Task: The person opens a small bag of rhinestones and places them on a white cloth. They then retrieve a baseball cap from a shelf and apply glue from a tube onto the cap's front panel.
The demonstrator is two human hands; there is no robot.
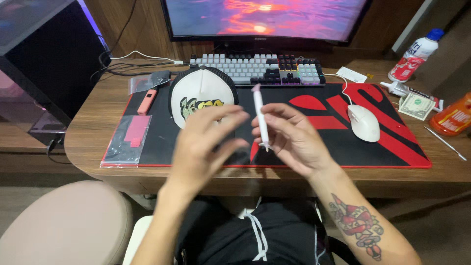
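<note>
As we look down from the head camera, our right hand (294,140) sits just right of the frame's center, pinching a thin white syringe (260,118) between thumb and fingertips. The syringe stands nearly upright, its pale cap toward the top and its narrow tip pointing down over the mat (343,142). Our left hand (208,142) is just left of center, fingers spread loosely and blurred; we cannot tell whether it touches the syringe, and it holds nothing we can see.

Both hands hover above the black and red mat, which covers the middle of the wooden desk (88,127). Behind the left hand, a white cap (198,93) with a black brim edge and a yellow-green emblem lies on the mat. In the upper center, a keyboard (257,68) with white and black keys sits under a monitor (265,19) showing an orange and purple scene. A white mouse (364,122) rests on the mat at right of center.

At left, 1 clear bag (128,140) with pink pieces lies on the mat's edge, with an orange-pink tool (146,101) above it. In the upper right we see a white bottle (414,56), a banknote (416,106) and an orange bottle (454,118). A dark computer case (49,59) fills the upper left.
</note>
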